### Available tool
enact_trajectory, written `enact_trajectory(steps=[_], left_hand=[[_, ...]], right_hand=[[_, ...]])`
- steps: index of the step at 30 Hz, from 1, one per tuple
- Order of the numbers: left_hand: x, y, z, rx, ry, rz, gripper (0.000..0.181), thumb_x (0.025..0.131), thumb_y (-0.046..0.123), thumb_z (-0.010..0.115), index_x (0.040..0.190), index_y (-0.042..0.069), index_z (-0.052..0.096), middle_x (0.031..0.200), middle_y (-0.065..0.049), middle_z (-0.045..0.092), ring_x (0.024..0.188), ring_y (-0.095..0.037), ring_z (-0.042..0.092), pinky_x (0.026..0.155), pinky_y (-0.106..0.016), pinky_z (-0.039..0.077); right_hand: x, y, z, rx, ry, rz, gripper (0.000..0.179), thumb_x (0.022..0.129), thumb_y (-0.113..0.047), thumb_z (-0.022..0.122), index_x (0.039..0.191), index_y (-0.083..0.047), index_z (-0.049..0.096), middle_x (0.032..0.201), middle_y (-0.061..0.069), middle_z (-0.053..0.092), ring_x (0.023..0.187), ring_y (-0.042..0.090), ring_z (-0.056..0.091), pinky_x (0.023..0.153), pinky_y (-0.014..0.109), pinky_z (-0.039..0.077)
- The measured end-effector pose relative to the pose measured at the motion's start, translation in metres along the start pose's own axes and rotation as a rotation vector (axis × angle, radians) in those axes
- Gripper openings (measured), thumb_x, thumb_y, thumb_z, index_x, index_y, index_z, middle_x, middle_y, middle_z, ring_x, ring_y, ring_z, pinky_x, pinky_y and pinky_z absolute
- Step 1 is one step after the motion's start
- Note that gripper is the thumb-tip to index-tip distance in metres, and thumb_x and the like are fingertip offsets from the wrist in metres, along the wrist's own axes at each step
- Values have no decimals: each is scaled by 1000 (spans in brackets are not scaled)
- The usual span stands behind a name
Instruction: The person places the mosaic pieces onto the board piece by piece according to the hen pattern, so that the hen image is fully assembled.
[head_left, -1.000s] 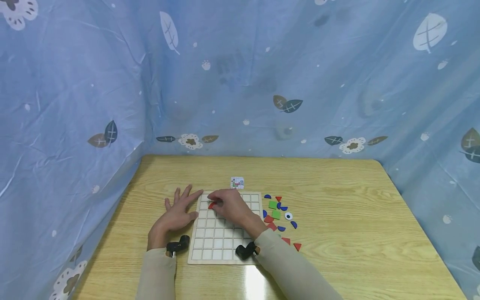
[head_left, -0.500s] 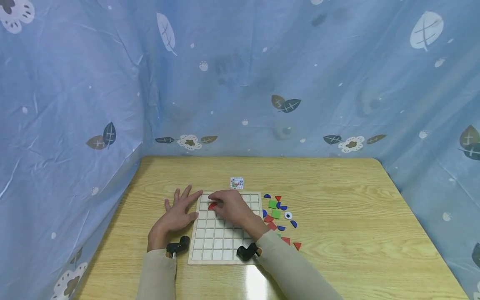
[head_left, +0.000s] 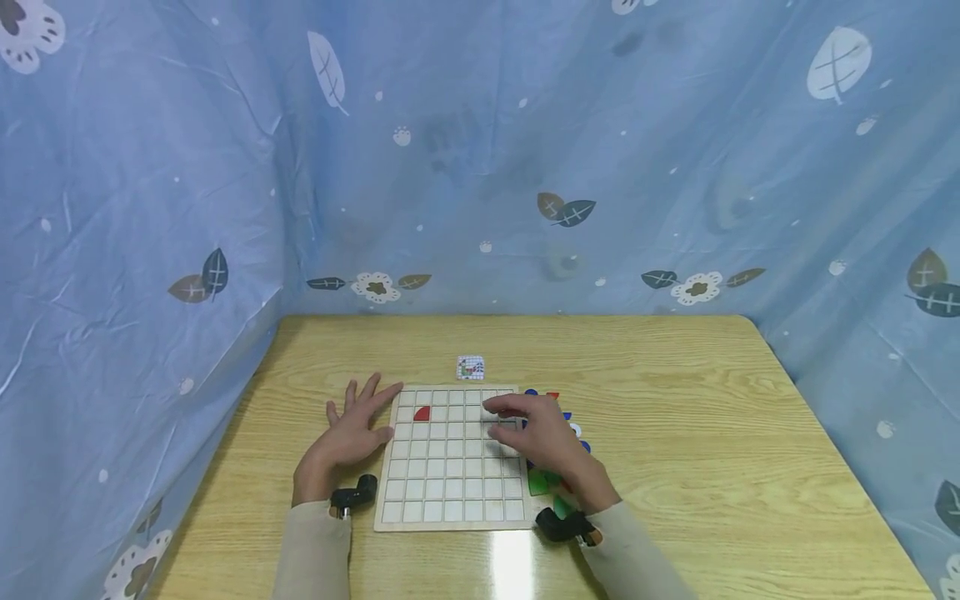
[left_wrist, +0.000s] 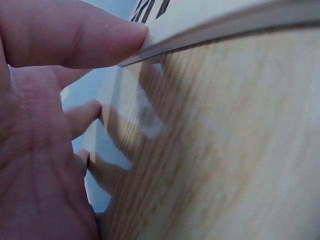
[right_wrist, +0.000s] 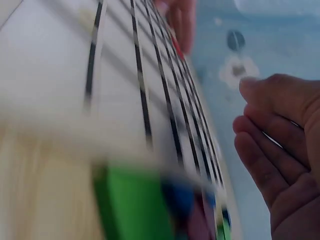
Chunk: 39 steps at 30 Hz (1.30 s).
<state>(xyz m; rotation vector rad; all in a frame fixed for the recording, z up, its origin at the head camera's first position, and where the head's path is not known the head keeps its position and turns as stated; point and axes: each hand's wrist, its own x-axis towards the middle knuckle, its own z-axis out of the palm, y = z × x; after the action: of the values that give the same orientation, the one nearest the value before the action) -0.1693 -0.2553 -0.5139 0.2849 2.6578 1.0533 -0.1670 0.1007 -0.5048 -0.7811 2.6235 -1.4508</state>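
A pale gridded board [head_left: 435, 490] lies on the table, with a red quarter-circle piece [head_left: 422, 413] in one of its upper left cells. At the board's left side my left hand [head_left: 348, 437] is spread, thumb and index finger touching the edge. The left wrist view shows that thumb [left_wrist: 100, 37] against the board's rim. My right hand [head_left: 546, 435] hovers over the board's right edge, thumb and index finger apart, nothing between them. In the right wrist view its fingers [right_wrist: 265, 160] are bent slightly and hold nothing.
Blue, red and green flat pieces, among them a green one [head_left: 537, 482], lie right of the board, partly hidden under my right hand and wrist. A small printed card [head_left: 470, 367] lies beyond the board. Patterned blue cloth [head_left: 480, 167] hangs behind the table.
My right hand has let go of the red quarter-circle and moved right, off the middle of the board. The red piece stays in its cell. The left hand has kept its place.
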Motion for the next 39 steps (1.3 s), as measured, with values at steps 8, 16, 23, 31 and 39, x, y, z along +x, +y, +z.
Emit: enact_trajectory(steps=[8,16,23,31,39], left_hand=[[-1,5,-1,-6,-5,-14,76,101,10,65,172,16,38,183,-26,0,164,-58,-21,115,-86,-25],[-2,4,-3,-11,-8,-18,76,101,10,64,172,16,37,183,-26,-2,164,-57,-22,115,-84,-26],[0,0,0,-15,2,8,75,102,10,64,172,16,37,183,-27,0,164,-58,-21,115,-86,-25],[0,-1,1,-5,1,1,76,102,11,65,172,18,37,183,-25,0,164,-57,-22,115,-85,-25],[1,-1,2,-15,7,5,75,102,10,64,172,17,37,183,-26,1,164,-57,-21,115,-85,-26]], right_hand=[[-40,25,-44,-24,111,116,39,94,-10,86,133,-8,79,128,8,81,116,32,79,97,51,65],[-54,42,-63,-59,163,189,40,93,-3,84,133,-7,79,126,10,82,116,31,80,99,50,64],[-59,50,-60,-138,144,263,40,94,-5,82,133,-13,79,130,5,80,120,26,78,104,48,62],[-67,52,-61,-174,228,230,37,92,0,82,128,-9,80,125,7,82,115,28,79,101,52,62],[-65,50,-56,-165,193,250,37,93,-5,83,129,-12,80,127,4,81,109,21,78,98,45,65]])
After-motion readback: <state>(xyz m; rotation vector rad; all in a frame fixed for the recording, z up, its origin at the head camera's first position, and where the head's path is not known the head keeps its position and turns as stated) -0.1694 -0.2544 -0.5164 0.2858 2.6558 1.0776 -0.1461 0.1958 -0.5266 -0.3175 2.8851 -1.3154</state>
